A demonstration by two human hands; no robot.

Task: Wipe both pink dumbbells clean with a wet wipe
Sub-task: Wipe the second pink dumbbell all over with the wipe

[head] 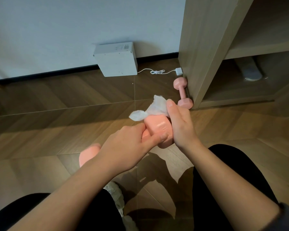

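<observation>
At the left, our left hand [123,147] is wrapped round the short grip bar of the held pink dumbbell [158,129]. This is a smooth, matte-coated weight with blocky, faceted heads, held above the brown herringbone wood floor [57,105] in front of our knees. Its nearer head shows blurred beside that hand's wrist. Behind it, a flat white plastic box [115,59] stands against the wall. We judge the dumbbell dense and rigid for its size, and its coating likely slick once wet. We therefore hold it at the bar, where the fingers close fully, and not at the heads. Over the far head lies the white wet wipe [157,107], a thin, limp, fibrous sheet, creased, with two loose corners standing free. We expect it to bunch and slide unless pressed flat. Our right hand [178,124] clasps the wipe against that head, thumb on top, with the fingers hidden behind. Further right, the second pink dumbbell [182,91], of the same shape, lies on the floor. It touches the base of the light wood-grain shelf unit [207,47], well apart from both hands.
</observation>
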